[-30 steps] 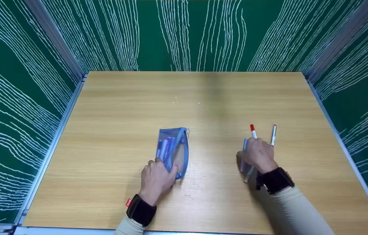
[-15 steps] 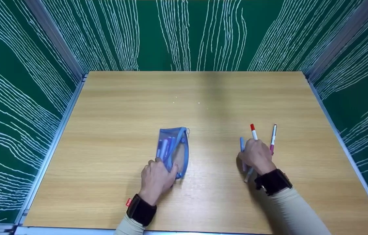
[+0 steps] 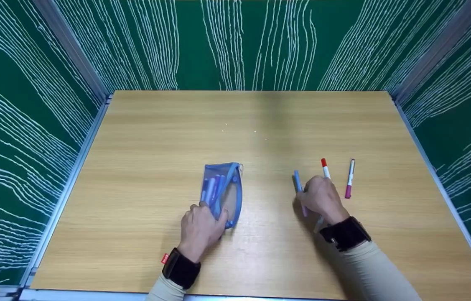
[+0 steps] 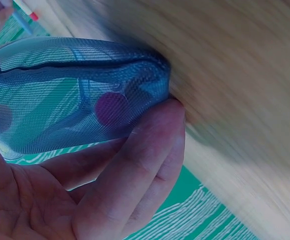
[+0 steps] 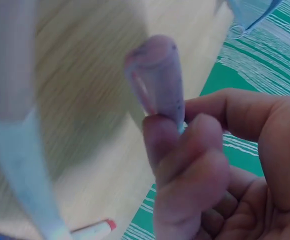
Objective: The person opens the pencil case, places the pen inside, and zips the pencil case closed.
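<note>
Head view: a person's left hand (image 3: 201,230) grips the near end of a blue mesh pouch (image 3: 227,184), which sits near the middle of the table (image 3: 176,138). The thumb lies along the pouch's right side and the other fingers along its left. Purple and blue markers (image 3: 212,189) show through the mesh in the left part of the pouch. From the left wrist, the fingers bend against the end of the pouch, and a round magenta spot (image 4: 111,109) shows through the netting.

To the right of the pouch and well apart from it, the right hand (image 3: 322,198) pinches a blue-tipped pen (image 3: 298,182) between thumb and fingers. Its blue end points to the far side and its lilac end to the near side; whether it touches the table I cannot tell. The right wrist view shows the lilac end sticking out past the fingertips.

A red-capped marker (image 3: 325,168) lies just beyond the right hand, cap to the far side, its near part hidden by that hand. A white marker with a magenta end (image 3: 350,179) lies farther right, apart from the hand. On the near side, a pale pen end (image 3: 318,224) shows between the right hand and the black wrist strap (image 3: 346,234).
</note>
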`<state>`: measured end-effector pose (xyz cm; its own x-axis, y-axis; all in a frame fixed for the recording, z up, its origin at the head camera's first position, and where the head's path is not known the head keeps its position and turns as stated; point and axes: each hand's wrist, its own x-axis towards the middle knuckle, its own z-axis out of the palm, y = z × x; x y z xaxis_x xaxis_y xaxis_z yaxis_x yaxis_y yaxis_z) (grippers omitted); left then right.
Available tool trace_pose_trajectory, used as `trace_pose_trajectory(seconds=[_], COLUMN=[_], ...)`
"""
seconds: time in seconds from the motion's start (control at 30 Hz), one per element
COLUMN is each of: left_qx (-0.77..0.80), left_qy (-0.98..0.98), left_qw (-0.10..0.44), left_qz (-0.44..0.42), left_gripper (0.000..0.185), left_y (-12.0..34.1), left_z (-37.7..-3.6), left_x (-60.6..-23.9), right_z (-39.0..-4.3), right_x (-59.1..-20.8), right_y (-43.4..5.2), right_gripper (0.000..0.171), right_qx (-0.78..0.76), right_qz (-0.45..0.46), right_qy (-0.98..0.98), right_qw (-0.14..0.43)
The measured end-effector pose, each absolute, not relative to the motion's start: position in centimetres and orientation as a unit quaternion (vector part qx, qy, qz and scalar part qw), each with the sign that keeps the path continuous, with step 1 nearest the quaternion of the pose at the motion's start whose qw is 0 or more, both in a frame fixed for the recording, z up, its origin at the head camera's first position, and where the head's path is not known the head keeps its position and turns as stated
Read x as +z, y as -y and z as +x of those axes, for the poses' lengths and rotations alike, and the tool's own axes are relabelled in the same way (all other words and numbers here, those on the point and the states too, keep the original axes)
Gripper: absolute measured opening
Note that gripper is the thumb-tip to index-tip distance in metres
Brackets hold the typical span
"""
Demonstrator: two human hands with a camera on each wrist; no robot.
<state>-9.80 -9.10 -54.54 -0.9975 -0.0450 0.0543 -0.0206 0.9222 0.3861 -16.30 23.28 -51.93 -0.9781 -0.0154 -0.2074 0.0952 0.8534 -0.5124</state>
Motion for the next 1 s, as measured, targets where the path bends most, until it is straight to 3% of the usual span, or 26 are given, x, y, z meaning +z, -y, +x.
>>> trace_pose_trajectory(seconds=[0.2, 0.7, 1.0], left_qx=[-0.198, -0.199, -0.190], left_qy=[0.980, 0.980, 0.980], left_qw=[0.023, 0.012, 0.051], left_qz=[0.016, 0.015, 0.018], left_gripper=[0.063, 0.062, 0.060], left_y=[9.1, 9.1, 9.0], left_z=[-9.8, -9.9, -9.9], left_x=[-54.6, -54.6, -54.8], right_z=[-16.1, -15.9, -16.0], right_x=[-52.2, -51.8, -52.2], right_y=[-22.0, -18.6, -16.0], right_gripper=[0.021, 0.011, 0.013], right_qx=[-0.300, -0.394, -0.430], right_qz=[-0.005, 0.014, 0.013], right_qy=[-0.951, -0.911, -0.891], right_qw=[0.078, 0.123, 0.141])
